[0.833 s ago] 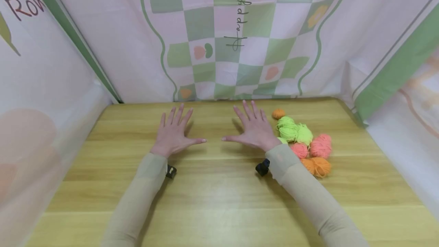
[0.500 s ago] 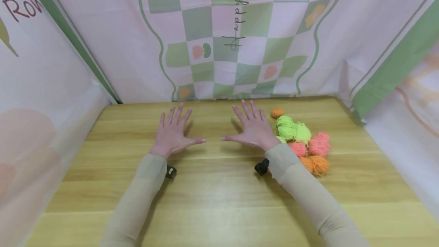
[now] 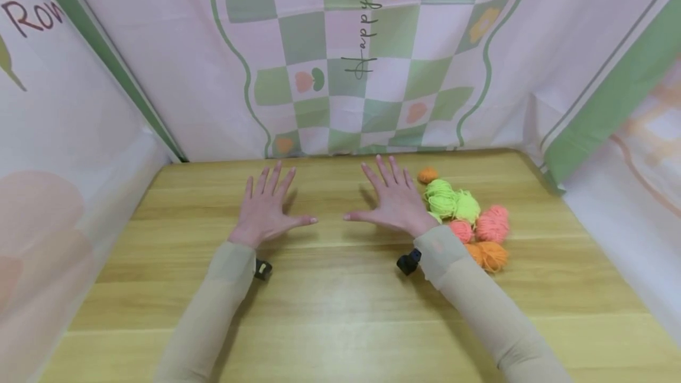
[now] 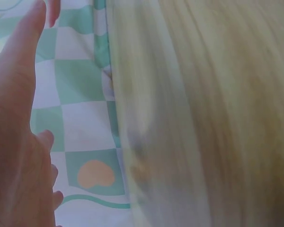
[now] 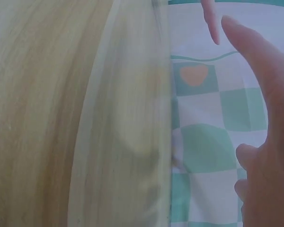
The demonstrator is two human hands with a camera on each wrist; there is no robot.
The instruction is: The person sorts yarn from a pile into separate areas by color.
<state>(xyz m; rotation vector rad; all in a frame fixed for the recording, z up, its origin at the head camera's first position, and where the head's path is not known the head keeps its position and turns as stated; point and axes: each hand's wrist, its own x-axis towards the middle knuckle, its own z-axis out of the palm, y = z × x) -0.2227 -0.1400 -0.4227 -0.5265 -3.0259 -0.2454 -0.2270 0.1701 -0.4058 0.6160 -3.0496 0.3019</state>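
Note:
Both hands hold nothing and are spread over the far half of the wooden table [image 3: 340,300]. The left hand [image 3: 264,208] has its fingers straight toward the back and its thumb stretched inward. Mirroring it, the right hand [image 3: 396,203] points its thumb toward the left one, with a gap between the two thumb tips. Just right of the right hand lie balls of yarn: a small orange ball [image 3: 428,175], yellow-green balls [image 3: 441,198], pink balls [image 3: 493,223] and orange balls [image 3: 490,256]. The right wrist and sleeve partly hide some of them. In the wrist views, each thumb and some fingertips show beside the table edge.
A curtain [image 3: 351,75] with a green and white check hangs right behind the table's back edge. More printed cloth closes off the left side [image 3: 80,194] and the right side [image 3: 628,182]. Small black cameras [image 3: 408,262] sit on both wrists.
The head view shifts slightly, so the yarn and curtain appear a little further left. Both hands keep their spread pose, and the yarn balls stay in place.

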